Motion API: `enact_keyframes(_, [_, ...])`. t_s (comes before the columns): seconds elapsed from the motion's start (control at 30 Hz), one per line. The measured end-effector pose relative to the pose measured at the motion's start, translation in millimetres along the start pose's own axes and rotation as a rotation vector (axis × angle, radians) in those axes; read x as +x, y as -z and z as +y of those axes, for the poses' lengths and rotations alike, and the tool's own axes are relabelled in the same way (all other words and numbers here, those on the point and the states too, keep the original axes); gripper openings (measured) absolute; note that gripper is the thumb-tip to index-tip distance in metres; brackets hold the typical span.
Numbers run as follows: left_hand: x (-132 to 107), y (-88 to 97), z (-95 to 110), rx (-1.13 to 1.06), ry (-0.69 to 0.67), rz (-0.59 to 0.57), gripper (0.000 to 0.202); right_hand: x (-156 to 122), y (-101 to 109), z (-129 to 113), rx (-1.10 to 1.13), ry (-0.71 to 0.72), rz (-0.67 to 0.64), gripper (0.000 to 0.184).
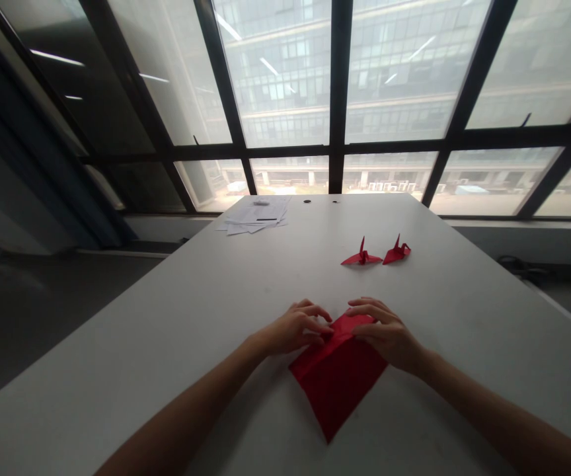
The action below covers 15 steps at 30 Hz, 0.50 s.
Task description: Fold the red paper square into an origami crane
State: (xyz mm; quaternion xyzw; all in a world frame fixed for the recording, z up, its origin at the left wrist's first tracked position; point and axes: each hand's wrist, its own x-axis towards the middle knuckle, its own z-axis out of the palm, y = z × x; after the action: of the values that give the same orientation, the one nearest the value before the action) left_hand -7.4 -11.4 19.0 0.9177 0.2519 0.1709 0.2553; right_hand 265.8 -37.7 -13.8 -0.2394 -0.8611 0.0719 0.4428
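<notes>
A folded red paper sheet lies flat on the white table, one corner pointing toward me. My left hand presses its fingertips on the sheet's upper left edge. My right hand rests on the upper right edge, fingers bent over the fold. Both hands meet near the sheet's top corner. Beyond them stand two finished red paper cranes, one next to the other.
A loose stack of white papers lies at the table's far left end. Two small dark holes sit near the far edge. Large windows with black frames rise behind the table. A dark floor lies to the left.
</notes>
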Motion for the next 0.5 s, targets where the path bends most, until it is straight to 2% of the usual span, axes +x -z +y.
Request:
enact_keyframes(0.3, [6, -13.4, -22, -0.037, 0.003, 0.056, 0.019, -1, 1, 2, 0.012, 0.015, -0.007, 0.020])
enact_keyframes(0.5, [5, -11.4, -23, -0.128, 0.020, 0.092, 0.019, -1, 3, 1, 0.023, -0.010, 0.005, 0.018])
